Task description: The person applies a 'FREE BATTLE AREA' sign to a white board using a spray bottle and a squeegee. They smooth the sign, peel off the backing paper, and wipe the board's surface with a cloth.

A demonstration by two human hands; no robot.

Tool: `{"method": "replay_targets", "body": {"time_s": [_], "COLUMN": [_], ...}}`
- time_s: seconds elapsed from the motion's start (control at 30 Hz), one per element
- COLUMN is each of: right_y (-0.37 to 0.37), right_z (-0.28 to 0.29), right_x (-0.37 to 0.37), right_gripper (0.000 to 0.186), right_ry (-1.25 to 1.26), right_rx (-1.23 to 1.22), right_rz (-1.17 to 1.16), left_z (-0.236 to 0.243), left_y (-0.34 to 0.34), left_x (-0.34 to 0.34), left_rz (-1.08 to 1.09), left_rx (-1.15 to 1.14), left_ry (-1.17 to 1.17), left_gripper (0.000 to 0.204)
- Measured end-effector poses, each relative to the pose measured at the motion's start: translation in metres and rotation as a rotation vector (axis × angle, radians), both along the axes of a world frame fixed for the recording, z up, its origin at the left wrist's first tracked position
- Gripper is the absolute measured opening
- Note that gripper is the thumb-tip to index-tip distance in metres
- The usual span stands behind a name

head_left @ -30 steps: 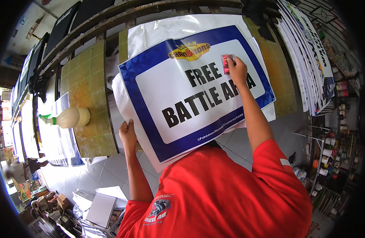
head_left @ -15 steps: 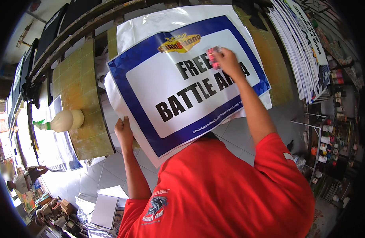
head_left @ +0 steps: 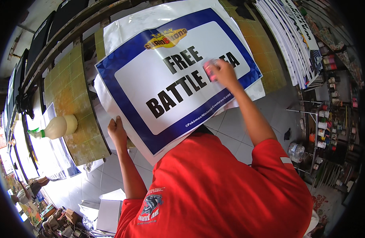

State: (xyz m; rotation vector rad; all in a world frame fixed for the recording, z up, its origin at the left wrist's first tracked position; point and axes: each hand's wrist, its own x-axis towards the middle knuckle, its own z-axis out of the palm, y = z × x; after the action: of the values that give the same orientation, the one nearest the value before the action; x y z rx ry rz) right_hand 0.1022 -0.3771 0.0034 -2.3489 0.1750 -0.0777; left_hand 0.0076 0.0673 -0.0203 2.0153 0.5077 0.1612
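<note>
A printed sign sheet (head_left: 123, 91) with a broad blue border, a white middle and large black lettering lies slanted before me. Beneath it spreads a larger glossy white sheet (head_left: 123, 31). My right hand (head_left: 224, 74) closes round a small, flat pinkish-red block (head_left: 209, 70), pressed to the lower line of lettering right of the middle. Motion blurs the block, so its exact kind is unclear. At the near left edge, my left hand (head_left: 118, 131) pinches the sign sheet's white margin, thumb on top.
Left of the sign, a plastic bottle (head_left: 63, 126) with pale liquid and a green nozzle lies on a yellowish-green board (head_left: 67, 79). White printed panels (head_left: 285, 43) stand stacked at the far right. A rack of small paint containers (head_left: 323, 125) is at the right, near a clear water bottle (head_left: 296, 152).
My right hand has drawn the pinkish-red block down the sign, from the upper line of lettering to the lower one. My left hand keeps its hold. The view has shifted slightly.
</note>
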Motion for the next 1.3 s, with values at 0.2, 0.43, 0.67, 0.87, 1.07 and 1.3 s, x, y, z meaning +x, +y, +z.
{"method": "replay_targets", "body": {"time_s": [0.2, 0.43, 0.67, 0.87, 1.07, 1.3], "right_y": [-0.026, -0.022, -0.035, -0.017, -0.023, -0.030], "right_z": [-0.011, -0.004, 0.004, 0.033, 0.030, 0.006], "right_x": [0.013, 0.000, -0.054, -0.064, -0.082, -0.088], "right_gripper": [0.032, 0.035, 0.026, 0.025, 0.024, 0.026], "right_ry": [-0.143, -0.070, -0.108, 0.100, 0.080, -0.002], "right_rx": [-0.293, -0.093, -0.142, 0.128, 0.005, 0.166], "right_rz": [-0.019, 0.031, -0.024, -0.090, -0.095, -0.136], "left_z": [0.006, 0.012, -0.007, -0.004, -0.004, -0.002], "left_y": [-0.007, -0.004, 0.005, 0.002, 0.002, 0.005], "left_x": [0.004, 0.004, 0.002, -0.001, 0.002, 0.002], "left_rz": [-0.002, -0.043, -0.024, -0.004, -0.020, -0.056], "left_rx": [-0.034, 0.028, -0.011, -0.051, -0.026, 0.017], "left_ry": [-0.025, -0.022, -0.024, -0.037, -0.032, -0.003], "left_gripper": [0.037, 0.032, 0.031, 0.032, 0.030, 0.028]}}
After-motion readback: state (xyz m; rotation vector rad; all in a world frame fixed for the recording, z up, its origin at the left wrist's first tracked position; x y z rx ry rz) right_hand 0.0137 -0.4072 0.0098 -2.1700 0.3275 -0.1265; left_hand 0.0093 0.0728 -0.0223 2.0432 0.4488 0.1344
